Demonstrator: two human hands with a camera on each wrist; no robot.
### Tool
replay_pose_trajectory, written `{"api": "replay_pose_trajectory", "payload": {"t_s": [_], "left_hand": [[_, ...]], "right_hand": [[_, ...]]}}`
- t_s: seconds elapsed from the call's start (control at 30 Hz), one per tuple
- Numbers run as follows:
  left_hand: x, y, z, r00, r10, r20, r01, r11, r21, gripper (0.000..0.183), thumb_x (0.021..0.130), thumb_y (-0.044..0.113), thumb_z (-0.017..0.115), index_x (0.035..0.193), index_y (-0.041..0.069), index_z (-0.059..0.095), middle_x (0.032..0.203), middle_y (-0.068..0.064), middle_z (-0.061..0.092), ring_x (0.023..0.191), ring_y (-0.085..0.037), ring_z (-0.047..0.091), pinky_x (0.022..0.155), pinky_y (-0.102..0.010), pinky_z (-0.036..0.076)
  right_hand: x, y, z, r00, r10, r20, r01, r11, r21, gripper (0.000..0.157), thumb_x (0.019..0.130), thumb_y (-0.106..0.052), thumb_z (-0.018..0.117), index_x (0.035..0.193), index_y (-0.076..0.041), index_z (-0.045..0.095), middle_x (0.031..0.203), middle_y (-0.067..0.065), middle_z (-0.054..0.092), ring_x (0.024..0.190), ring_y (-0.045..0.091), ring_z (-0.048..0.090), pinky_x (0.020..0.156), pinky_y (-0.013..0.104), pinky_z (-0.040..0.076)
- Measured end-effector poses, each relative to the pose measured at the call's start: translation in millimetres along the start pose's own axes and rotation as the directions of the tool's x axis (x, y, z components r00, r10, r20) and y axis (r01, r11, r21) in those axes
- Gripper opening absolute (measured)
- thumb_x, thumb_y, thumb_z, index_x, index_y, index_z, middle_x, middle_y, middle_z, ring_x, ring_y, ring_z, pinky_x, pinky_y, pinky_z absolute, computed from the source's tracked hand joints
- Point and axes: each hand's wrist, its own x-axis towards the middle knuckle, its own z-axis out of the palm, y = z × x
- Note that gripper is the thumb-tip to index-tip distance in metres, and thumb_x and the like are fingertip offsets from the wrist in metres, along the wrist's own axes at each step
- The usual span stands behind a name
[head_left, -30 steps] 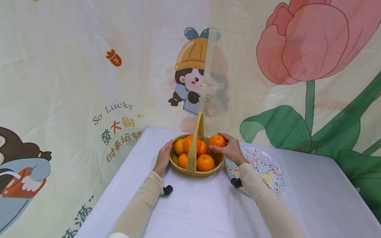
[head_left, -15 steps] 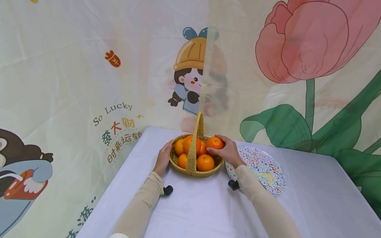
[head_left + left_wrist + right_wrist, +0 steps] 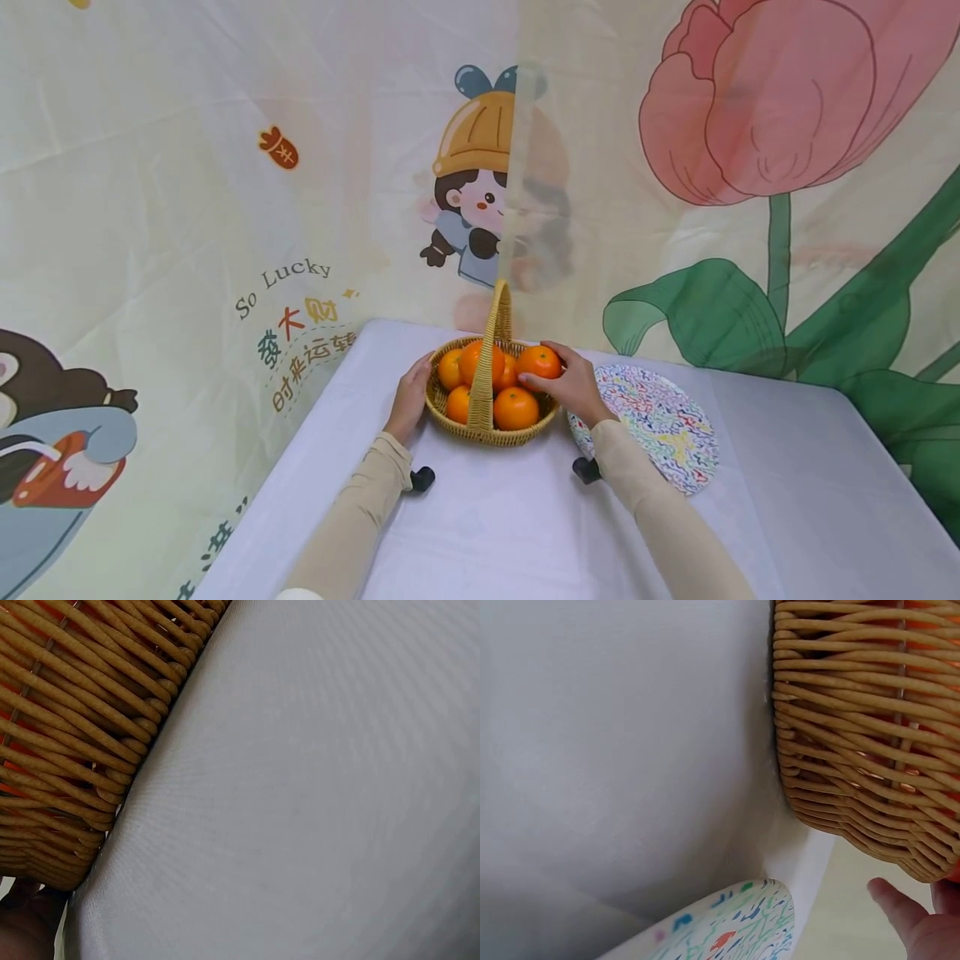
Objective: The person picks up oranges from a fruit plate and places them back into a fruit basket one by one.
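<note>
A woven wicker basket [image 3: 452, 425] with a tall arched handle holds several oranges [image 3: 516, 408]. My left hand [image 3: 408, 402] lies along the basket's left outer side, its fingers extended against the wall. In the left wrist view only a bit of that hand [image 3: 28, 922] shows at the lower left corner. My right hand [image 3: 581, 385] grips one orange [image 3: 538, 362] between thumb and fingers, at the basket's right back rim. The right wrist view shows part of this hand [image 3: 922, 922] beside the wicker wall [image 3: 862, 735]; the gripped orange is mostly hidden there.
A round board or plate [image 3: 675, 425] with a multicoloured squiggle pattern lies right of the basket, partly under my right forearm. White cloth [image 3: 480, 525] covers the table. A printed curtain [image 3: 390, 167] hangs close behind the basket.
My right hand has moved slightly left and down with the orange, bringing it lower into the right side of the basket. The left hand stays against the basket.
</note>
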Motion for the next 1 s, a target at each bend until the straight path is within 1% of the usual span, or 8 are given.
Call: {"api": "replay_pose_trajectory", "payload": {"t_s": [0.2,0.33,0.57,0.63,0.73,0.87,1.0], "left_hand": [[0.3,-1.1,-3.8,1.0,-0.005,-0.005,0.005,1.0,0.007,0.046,0.107,0.033,0.035,0.147,0.013,0.045,0.151,-0.004,0.041,0.143,-0.02,0.028,0.119,-0.04,0.02],[0.5,-2.3,-5.2,1.0,-0.006,-0.008,0.006,1.0,0.013,0.046,0.107,0.034,0.035,0.147,0.012,0.044,0.151,-0.004,0.041,0.143,-0.02,0.029,0.119,-0.04,0.02],[1.2,-5.7,-4.5,1.0,-0.009,-0.005,0.009,1.0,0.007,0.045,0.107,0.032,0.035,0.147,0.012,0.045,0.151,-0.005,0.042,0.143,-0.021,0.029,0.119,-0.04,0.021],[2.0,-6.1,-4.3,1.0,-0.013,-0.005,0.013,1.0,0.012,0.045,0.107,0.031,0.035,0.146,0.012,0.045,0.151,-0.005,0.042,0.143,-0.021,0.03,0.119,-0.04,0.021],[4.7,-7.6,-4.0,1.0,-0.017,-0.001,0.017,1.0,0.025,0.045,0.107,0.032,0.034,0.147,0.013,0.045,0.151,-0.004,0.042,0.143,-0.021,0.029,0.119,-0.04,0.021],[8.4,-10.1,-4.9,1.0,-0.004,0.0,0.004,0.999,0.033,0.045,0.107,0.034,0.034,0.146,0.013,0.045,0.151,-0.004,0.042,0.142,-0.021,0.03,0.119,-0.04,0.021],[12.4,-11.9,-7.9,1.0,0.0,0.007,0.0,0.999,0.042,0.046,0.107,0.033,0.034,0.145,0.011,0.046,0.15,-0.006,0.043,0.142,-0.021,0.031,0.119,-0.039,0.022]], "right_hand": [[-2,0,4.8,1.0,-0.022,0.004,0.022,1.0,-0.004,0.086,0.07,-0.055,0.083,0.141,-0.017,0.052,0.132,0.005,0.056,0.111,0.027,0.057,0.092,0.048,0.053],[-2,1,8.6,0.999,-0.032,-0.006,0.032,0.999,0.012,0.086,0.069,-0.054,0.084,0.141,-0.017,0.052,0.131,0.003,0.056,0.111,0.027,0.057,0.093,0.048,0.053],[-4,2,11.1,0.999,-0.026,-0.021,0.027,0.999,0.042,0.087,0.069,-0.052,0.085,0.141,-0.017,0.051,0.133,0.002,0.055,0.113,0.025,0.057,0.094,0.046,0.052],[-5,3,10.5,0.999,-0.031,-0.028,0.033,0.998,0.055,0.086,0.069,-0.051,0.085,0.14,-0.017,0.052,0.134,0.002,0.055,0.114,0.025,0.056,0.094,0.046,0.052],[-5,4,8.3,0.997,-0.055,-0.045,0.058,0.996,0.069,0.083,0.069,-0.05,0.086,0.139,-0.018,0.053,0.135,0.002,0.055,0.119,0.023,0.054,0.1,0.047,0.048],[-4,7,3.6,0.994,-0.093,-0.065,0.098,0.993,0.065,0.084,0.071,-0.05,0.084,0.14,-0.015,0.052,0.137,0.004,0.055,0.125,0.021,0.05,0.106,0.051,0.041],[-2,11,-4.0,0.992,-0.109,-0.071,0.114,0.991,0.067,0.085,0.071,-0.051,0.084,0.14,-0.013,0.051,0.136,0.007,0.056,0.124,0.022,0.051,0.107,0.051,0.04]]}}
